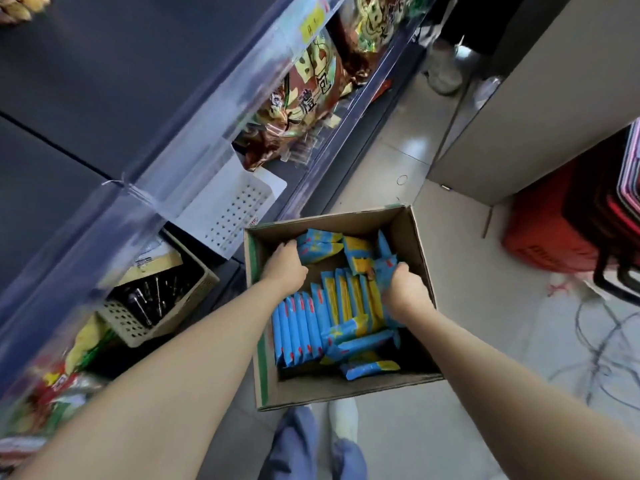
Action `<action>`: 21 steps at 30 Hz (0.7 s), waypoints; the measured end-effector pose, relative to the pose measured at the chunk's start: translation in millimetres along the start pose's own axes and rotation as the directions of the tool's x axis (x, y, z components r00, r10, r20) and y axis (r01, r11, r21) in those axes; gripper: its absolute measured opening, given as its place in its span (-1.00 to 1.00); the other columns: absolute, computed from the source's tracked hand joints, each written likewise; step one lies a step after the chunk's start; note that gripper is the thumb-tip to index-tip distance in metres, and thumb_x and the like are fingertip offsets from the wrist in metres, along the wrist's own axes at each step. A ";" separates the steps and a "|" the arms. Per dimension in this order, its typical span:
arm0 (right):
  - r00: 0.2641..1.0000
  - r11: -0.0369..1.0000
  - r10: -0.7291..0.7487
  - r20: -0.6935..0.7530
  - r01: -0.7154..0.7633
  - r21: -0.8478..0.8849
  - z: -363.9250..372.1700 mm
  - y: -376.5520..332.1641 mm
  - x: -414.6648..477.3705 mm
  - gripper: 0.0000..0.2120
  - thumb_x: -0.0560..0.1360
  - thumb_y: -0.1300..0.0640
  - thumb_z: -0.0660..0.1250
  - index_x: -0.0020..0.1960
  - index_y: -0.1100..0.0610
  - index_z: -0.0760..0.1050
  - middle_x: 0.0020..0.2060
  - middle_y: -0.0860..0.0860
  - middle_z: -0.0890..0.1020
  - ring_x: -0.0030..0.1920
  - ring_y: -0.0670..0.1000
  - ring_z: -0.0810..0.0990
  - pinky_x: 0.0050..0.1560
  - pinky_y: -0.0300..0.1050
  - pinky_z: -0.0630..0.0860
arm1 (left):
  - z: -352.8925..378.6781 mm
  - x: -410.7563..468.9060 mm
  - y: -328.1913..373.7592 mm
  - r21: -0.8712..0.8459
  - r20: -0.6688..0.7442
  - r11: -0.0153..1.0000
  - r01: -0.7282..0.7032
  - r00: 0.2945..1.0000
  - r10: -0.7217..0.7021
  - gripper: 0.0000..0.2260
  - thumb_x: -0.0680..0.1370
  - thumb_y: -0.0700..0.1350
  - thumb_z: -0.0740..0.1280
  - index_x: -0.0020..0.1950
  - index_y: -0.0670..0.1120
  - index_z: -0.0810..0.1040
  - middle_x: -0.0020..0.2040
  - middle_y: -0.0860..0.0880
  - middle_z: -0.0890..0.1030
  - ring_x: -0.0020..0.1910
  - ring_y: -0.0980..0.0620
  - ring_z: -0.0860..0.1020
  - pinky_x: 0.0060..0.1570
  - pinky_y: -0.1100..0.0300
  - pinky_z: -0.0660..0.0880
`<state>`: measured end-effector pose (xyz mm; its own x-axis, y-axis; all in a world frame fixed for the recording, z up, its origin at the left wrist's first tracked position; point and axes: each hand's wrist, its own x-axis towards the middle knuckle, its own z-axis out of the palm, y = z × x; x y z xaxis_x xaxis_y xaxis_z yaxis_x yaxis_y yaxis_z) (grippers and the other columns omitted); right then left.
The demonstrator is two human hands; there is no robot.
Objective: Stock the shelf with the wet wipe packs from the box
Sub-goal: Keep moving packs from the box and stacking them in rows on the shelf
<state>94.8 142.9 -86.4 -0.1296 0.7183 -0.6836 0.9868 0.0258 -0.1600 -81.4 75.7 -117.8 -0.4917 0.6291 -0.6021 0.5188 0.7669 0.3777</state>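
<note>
Reaching into the cardboard box (417, 237) on the floor (491, 358), just beside the shelf (104, 98). Left grip (285, 263) curled on one wet wipe pack (317, 249) near the far wall; right grip (405, 285) clenched round a bunch of packs (382, 268).

Likely trouble: slick film sliding out of an overfull right grip on the lift, spilling back or onto the floor; catching on the clear front lip (194, 147).

Remaining row (311, 320) standing on edge, face to face, long axes running near-to-far; loose packs (370, 368) lying flat across the near end.
</note>
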 end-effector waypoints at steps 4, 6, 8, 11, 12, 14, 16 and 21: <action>0.996 0.998 0.010 -0.090 -0.016 -0.067 7.6 -2.0 14.0 -0.69 0.52 0.33 0.15 0.26 0.31 0.31 0.20 0.24 0.52 0.22 0.27 0.51 0.14 0.04 0.48 | 8.6 13.3 4.7 0.030 -0.166 0.995 0.099 0.982 -0.092 -0.67 0.53 -0.10 0.35 0.24 -0.19 0.42 0.26 -0.21 0.51 0.24 -0.23 0.50 0.14 -0.03 0.46; 0.990 0.995 0.000 -0.140 -0.014 -0.103 8.9 -3.6 16.7 -0.75 0.53 0.34 0.13 0.21 0.29 0.36 0.17 0.22 0.55 0.19 0.25 0.54 0.10 0.03 0.50 | 13.2 13.9 5.6 0.065 -0.210 0.993 0.099 0.974 -0.083 -0.69 0.52 -0.07 0.36 0.20 -0.18 0.44 0.21 -0.20 0.55 0.20 -0.23 0.53 0.08 -0.02 0.48; 0.989 0.992 0.000 -0.151 -0.020 -0.128 7.9 -5.1 14.7 -0.75 0.53 0.33 0.14 0.19 0.28 0.39 0.16 0.20 0.57 0.18 0.23 0.55 0.08 0.01 0.51 | 19.1 11.7 5.6 0.104 -0.231 0.994 0.023 0.973 0.002 -0.74 0.53 -0.07 0.33 0.18 -0.13 0.48 0.18 -0.16 0.58 0.17 -0.22 0.54 0.05 -0.02 0.48; 0.992 0.994 0.014 -0.126 -0.028 -0.107 -2.3 -6.3 6.1 -0.74 0.51 0.30 0.19 0.20 0.27 0.40 0.16 0.19 0.55 0.17 0.23 0.54 0.08 -0.01 0.50 | 18.6 3.8 8.8 0.123 -0.231 0.988 -0.096 0.965 0.123 -0.85 0.56 -0.13 0.26 0.12 -0.09 0.50 0.11 -0.14 0.61 0.09 -0.22 0.55 -0.02 0.00 0.48; 0.993 0.997 0.015 -0.115 -0.023 -0.073 -8.1 -6.9 2.0 -0.74 0.50 0.28 0.21 0.19 0.27 0.39 0.15 0.19 0.54 0.18 0.23 0.53 0.08 -0.01 0.50 | 14.2 -0.9 11.4 0.124 -0.232 0.985 -0.118 0.962 0.144 -0.89 0.57 -0.15 0.24 0.07 -0.11 0.49 0.07 -0.16 0.62 0.07 -0.22 0.55 -0.07 0.02 0.47; 0.996 1.000 0.019 -0.088 -0.019 0.002 -23.2 -9.0 -6.9 -0.72 0.48 0.27 0.24 0.18 0.26 0.37 0.14 0.21 0.53 0.17 0.25 0.52 0.07 0.00 0.50 | 0.4 -12.7 17.0 0.116 -0.228 0.983 -0.143 0.959 0.166 -0.95 0.57 -0.17 0.22 -0.07 -0.13 0.43 0.01 -0.18 0.61 0.02 -0.22 0.55 -0.16 0.06 0.40; 0.999 0.996 0.018 -0.036 -0.015 0.089 -40.0 -10.5 -15.2 -0.68 0.43 0.30 0.29 0.18 0.24 0.36 0.11 0.20 0.55 0.11 0.26 0.57 0.05 0.03 0.56 | -19.3 -28.4 23.9 0.080 -0.225 0.987 -0.139 0.962 0.154 -0.91 0.56 -0.17 0.23 -0.11 -0.10 0.34 -0.01 -0.17 0.61 0.01 -0.21 0.55 -0.17 0.07 0.39; 0.999 0.934 -0.054 -0.003 0.052 0.354 -97.0 -26.0 -56.9 -0.73 0.38 0.31 0.34 0.08 0.22 0.46 -0.06 0.16 0.65 -0.14 0.22 0.68 -0.12 0.11 0.65 | -84.9 -78.3 47.5 -0.134 -0.223 0.982 -0.133 0.970 0.100 -0.87 0.52 -0.22 0.25 0.06 -0.16 0.44 0.04 -0.16 0.59 0.03 -0.18 0.55 -0.07 0.08 0.45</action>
<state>85.9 168.8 25.8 -0.1826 0.7178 -0.6719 0.8804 -0.1849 -0.4367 -77.6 73.6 7.0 -0.5806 0.7152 -0.3890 0.4807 0.6868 0.5452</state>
